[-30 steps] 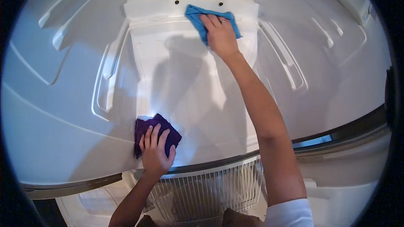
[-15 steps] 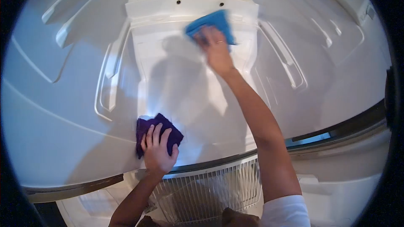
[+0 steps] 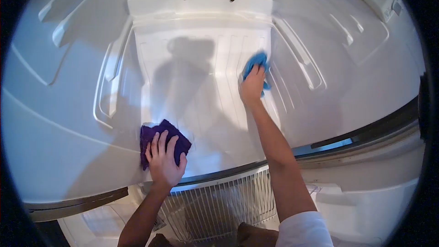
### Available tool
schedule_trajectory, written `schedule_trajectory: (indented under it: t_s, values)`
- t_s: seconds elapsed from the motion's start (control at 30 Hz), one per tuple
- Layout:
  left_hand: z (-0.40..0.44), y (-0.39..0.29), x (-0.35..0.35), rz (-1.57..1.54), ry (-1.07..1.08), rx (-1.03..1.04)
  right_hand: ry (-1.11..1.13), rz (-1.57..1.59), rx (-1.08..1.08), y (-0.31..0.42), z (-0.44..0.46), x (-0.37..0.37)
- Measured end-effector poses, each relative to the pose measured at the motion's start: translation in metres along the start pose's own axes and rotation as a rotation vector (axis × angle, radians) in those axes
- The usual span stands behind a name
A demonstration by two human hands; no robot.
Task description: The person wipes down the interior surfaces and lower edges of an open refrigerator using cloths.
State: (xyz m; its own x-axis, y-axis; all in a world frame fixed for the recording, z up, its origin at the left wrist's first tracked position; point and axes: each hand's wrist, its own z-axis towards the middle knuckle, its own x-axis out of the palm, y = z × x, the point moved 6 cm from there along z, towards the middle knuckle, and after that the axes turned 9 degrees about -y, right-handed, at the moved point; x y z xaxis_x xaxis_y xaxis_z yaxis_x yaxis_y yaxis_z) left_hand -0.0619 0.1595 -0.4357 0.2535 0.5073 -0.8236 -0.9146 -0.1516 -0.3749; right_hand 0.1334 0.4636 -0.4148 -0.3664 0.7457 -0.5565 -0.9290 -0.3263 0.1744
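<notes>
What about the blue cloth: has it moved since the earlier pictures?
Yes: the blue cloth moved down and right, away from the right-hand dark round spot.

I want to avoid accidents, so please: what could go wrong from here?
The left hand rests on the purple cloth near the front edge; under weight, that cloth might slide.
The right hand has the blue cloth bunched, so wiping could be uneven.
The shadow on the white surface may hide missed spots.

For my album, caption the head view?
Left hand on a purple cloth, right hand on a blue one.
</notes>
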Motion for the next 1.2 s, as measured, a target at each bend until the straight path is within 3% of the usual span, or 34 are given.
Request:
schedule_trajectory:
  t_s: [0.07, 0.1, 0.17, 0.23, 0.33, 0.57, 0.63, 0.7, 0.77, 0.83, 0.9, 1.0, 1.07, 1.2]
  values:
    - [0.001, -0.001, -0.002, -0.002, 0.011, -0.002, 0.408, 0.084, 0.27, -0.015, -0.016, 0.017]
    - [0.001, 0.0, -0.001, 0.0, 0.025, -0.005, 0.406, 0.088, 0.269, -0.019, -0.009, 0.019]
    - [0.0, 0.0, -0.001, 0.012, 0.015, 0.0, -0.086, 0.289, 0.085, -0.015, 0.03, -0.009]
    - [0.0, 0.0, 0.0, 0.022, 0.001, 0.019, -0.215, 0.263, -0.063, 0.01, 0.072, -0.035]
    - [0.001, 0.001, 0.0, 0.015, 0.01, 0.01, -0.124, 0.081, -0.206, 0.011, 0.076, -0.005]
    - [0.0, 0.003, -0.002, -0.032, 0.025, 0.01, -0.042, -0.072, -0.119, -0.007, -0.012, 0.01]
    - [0.001, 0.002, -0.002, -0.011, 0.005, 0.025, 0.287, 0.073, 0.066, -0.018, -0.023, 0.008]
    - [0.001, 0.0, -0.001, 0.03, -0.006, 0.019, 0.365, 0.208, 0.116, -0.028, -0.006, 0.021]
    - [0.003, -0.002, 0.0, 0.037, -0.01, 0.018, -0.042, 0.539, 0.12, -0.023, 0.026, -0.006]
    - [0.002, -0.002, 0.001, 0.058, -0.018, 0.017, -0.205, 0.589, -0.035, 0.004, 0.04, 0.006]
    - [0.001, -0.002, 0.002, 0.019, -0.011, 0.01, -0.04, 0.38, -0.064, 0.031, 0.034, -0.004]
    - [0.002, -0.001, 0.001, 0.034, -0.004, 0.003, 0.024, 0.455, 0.014, 0.024, 0.001, 0.001]
    - [0.001, -0.001, 0.0, 0.027, -0.017, 0.023, 0.406, 0.217, -0.162, 0.033, -0.025, 0.016]
    - [0.0, -0.002, 0.003, 0.082, -0.032, 0.035, 0.511, 0.234, -0.038, 0.034, -0.01, 0.02]
